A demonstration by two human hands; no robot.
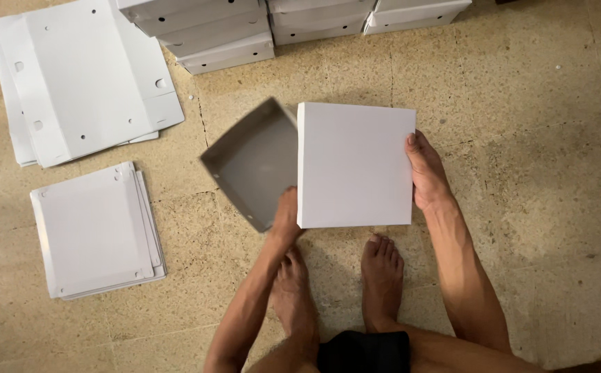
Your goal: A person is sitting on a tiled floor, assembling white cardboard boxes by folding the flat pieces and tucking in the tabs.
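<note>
- Nearest to us are our 2 bare feet (338, 293) planted on the speckled beige stone floor (521, 173), with a dark piece of clothing at the bottom edge.
- Just beyond the toes we hold a square white cardboard box lid (354, 164), its flat top facing up, over the floor in the middle of the scene.
- Our right hand (426, 174) lies along the lid's right edge, fingers pressed flat against the side, thumb out of sight behind it.
- Our left hand (286, 220) is pinched on the near left corner, where the lid meets the grey-lined open cardboard box tray (250, 162).
- That tray sits tilted to the left of the lid, touching it along one side and blurred with motion; we cannot tell whether it is hinged to the lid or a separate half.
- We judge this box is folded into shape but not yet closed up.
- On the left, nearer to us, lies a small stack of flat white die-cut cardboard sheets (93, 231), unfolded.
- Further away on the left lies a larger stack of flat white box blanks (79, 79) with punched holes and flaps, also unfolded, so work seems to remain.
- At the far edge, several finished white cardboard boxes (279, 24) stand piled in rows, which we take as the done share.
</note>
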